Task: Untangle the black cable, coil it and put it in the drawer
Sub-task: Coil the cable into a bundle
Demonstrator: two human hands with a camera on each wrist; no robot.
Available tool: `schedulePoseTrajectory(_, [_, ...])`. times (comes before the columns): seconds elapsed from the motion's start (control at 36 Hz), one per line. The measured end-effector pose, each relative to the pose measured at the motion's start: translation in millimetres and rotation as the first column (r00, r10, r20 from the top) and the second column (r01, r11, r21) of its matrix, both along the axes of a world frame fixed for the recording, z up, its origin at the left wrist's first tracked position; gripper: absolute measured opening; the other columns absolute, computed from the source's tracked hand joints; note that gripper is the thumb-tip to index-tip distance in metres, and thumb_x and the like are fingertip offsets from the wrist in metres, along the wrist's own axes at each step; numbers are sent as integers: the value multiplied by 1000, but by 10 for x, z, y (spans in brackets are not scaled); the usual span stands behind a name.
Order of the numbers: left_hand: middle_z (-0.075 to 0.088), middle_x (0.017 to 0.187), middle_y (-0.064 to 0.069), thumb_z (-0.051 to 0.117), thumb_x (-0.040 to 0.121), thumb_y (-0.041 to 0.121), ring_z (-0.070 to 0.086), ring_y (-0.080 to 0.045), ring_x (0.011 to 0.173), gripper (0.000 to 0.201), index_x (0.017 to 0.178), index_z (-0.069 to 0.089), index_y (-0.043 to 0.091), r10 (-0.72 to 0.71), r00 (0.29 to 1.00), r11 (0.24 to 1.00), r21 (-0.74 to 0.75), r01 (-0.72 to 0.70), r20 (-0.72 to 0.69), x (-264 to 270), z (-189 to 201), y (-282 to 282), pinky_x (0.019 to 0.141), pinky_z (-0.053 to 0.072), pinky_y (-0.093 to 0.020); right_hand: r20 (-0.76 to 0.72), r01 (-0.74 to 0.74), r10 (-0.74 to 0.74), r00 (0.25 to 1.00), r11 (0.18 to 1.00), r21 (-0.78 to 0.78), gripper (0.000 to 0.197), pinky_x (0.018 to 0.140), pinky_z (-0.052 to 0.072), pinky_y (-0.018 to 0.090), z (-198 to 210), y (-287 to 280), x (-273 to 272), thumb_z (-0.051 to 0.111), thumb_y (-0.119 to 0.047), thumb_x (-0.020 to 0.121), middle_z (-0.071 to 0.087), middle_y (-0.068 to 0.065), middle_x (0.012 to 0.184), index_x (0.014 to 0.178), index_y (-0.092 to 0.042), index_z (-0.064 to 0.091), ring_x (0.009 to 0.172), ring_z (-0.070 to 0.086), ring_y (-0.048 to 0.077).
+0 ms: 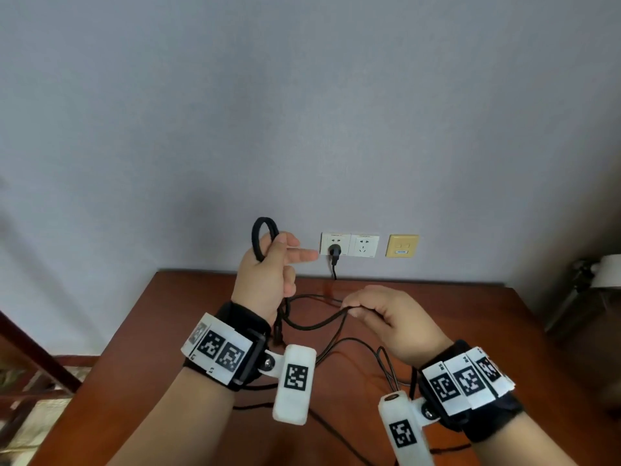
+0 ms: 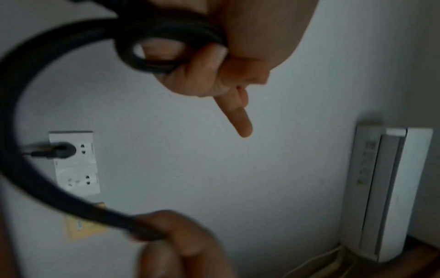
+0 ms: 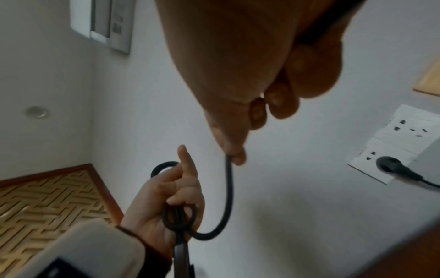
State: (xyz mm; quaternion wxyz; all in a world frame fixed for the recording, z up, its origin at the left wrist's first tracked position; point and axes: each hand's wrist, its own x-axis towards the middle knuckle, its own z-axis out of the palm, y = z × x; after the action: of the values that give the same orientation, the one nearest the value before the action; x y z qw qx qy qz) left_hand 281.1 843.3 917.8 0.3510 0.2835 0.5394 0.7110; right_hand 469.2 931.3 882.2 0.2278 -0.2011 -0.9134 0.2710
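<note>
Head view: your left hand (image 1: 268,270) grips the coiled loops of the limp, light black cable (image 1: 316,322) above the desk (image 1: 504,331) while your right hand (image 1: 386,317) pinches its springy slack, best held there.

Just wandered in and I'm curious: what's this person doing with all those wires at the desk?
A person is winding up a black cable over a wooden desk. Their left hand grips a few finished loops, held up near the wall socket, where another black plug sits. Their right hand pinches the loose stretch of the cable, ready to feed the next loop. More thin wires lie on the desk below. No drawer is in view.
</note>
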Motion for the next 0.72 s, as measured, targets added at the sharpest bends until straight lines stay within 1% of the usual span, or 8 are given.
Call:
schedulePoseTrajectory(0.17, [75, 74, -2, 47, 100, 30, 37, -9, 36, 28, 84, 62, 14, -206, 954, 963, -218, 158, -220, 71, -61, 3, 38, 30, -18, -153, -17, 45, 987, 983, 183, 23, 69, 47, 22, 186, -11, -77, 57, -42, 88, 65, -11, 82, 92, -23, 69, 75, 59, 2])
schedulePoseTrajectory(0.25, [58, 48, 0, 44, 100, 32, 42, -13, 40, 31, 80, 63, 19, -331, 882, 922, -316, 225, -336, 177, -97, 6, 46, 37, -22, -216, 112, -56, 975, 959, 260, 32, 55, 41, 24, 251, 3, -146, 60, -54, 80, 53, -12, 66, 74, -22, 60, 63, 49, 6])
schedulePoseTrajectory(0.39, [69, 70, -10, 40, 102, 32, 57, -14, 54, 33, 91, 67, 17, -399, 908, 894, -272, 355, -127, 306, -98, 0, 54, 42, -24, -273, 265, -201, 941, 938, 222, 36, 49, 36, 22, 295, 3, -191, 60, -58, 72, 46, -14, 56, 68, -24, 49, 55, 45, 8])
schedulePoseTrajectory(0.44, [63, 57, -13, 40, 103, 32, 62, -21, 53, 38, 101, 67, 5, -420, 903, 887, -170, 429, 88, 350, -76, -4, 61, 51, -31, -281, 267, -218, 935, 953, 147, 36, 49, 33, 17, 308, 3, -197, 66, -58, 69, 44, -15, 52, 65, -33, 40, 54, 45, 5])
schedulePoseTrajectory(0.5, [46, 45, -10, 43, 96, 47, 55, -24, 43, 54, 81, 67, 0, -430, 875, 885, -87, 457, 221, 405, -72, -23, 60, 56, -39, -268, 269, -235, 934, 958, 96, 44, 48, 32, 16, 307, 18, -216, 74, -57, 67, 43, -15, 50, 63, -36, 36, 54, 46, 4])
schedulePoseTrajectory(0.58, [30, 43, -2, 44, 81, 68, 36, -14, 38, 60, 63, 67, 16, -495, 860, 864, -36, 503, 122, 487, -133, -39, 49, 48, -28, -223, 261, -243, 944, 964, 54, 42, 48, 31, 17, 282, 30, -240, 69, -60, 71, 45, -14, 49, 64, -30, 40, 52, 45, 4])
schedulePoseTrajectory(0.67, [28, 40, 2, 61, 85, 41, 29, -11, 37, 22, 71, 70, 27, -509, 859, 859, -24, 511, 51, 501, -151, -52, 48, 41, -24, -261, 223, -238, 936, 971, -88, 35, 50, 33, 18, 248, 33, -228, 59, -58, 74, 43, -11, 52, 65, -27, 44, 51, 39, 4])
schedulePoseTrajectory(0.72, [29, 39, 1, 64, 87, 17, 28, -11, 36, 10, 83, 72, 23, -435, 896, 897, -45, 440, 87, 460, -172, -25, 46, 39, -23, -297, 172, -224, 928, 966, -191, 31, 53, 35, 16, 217, 33, -189, 62, -46, 83, 46, -11, 58, 72, -19, 51, 54, 40, 2])
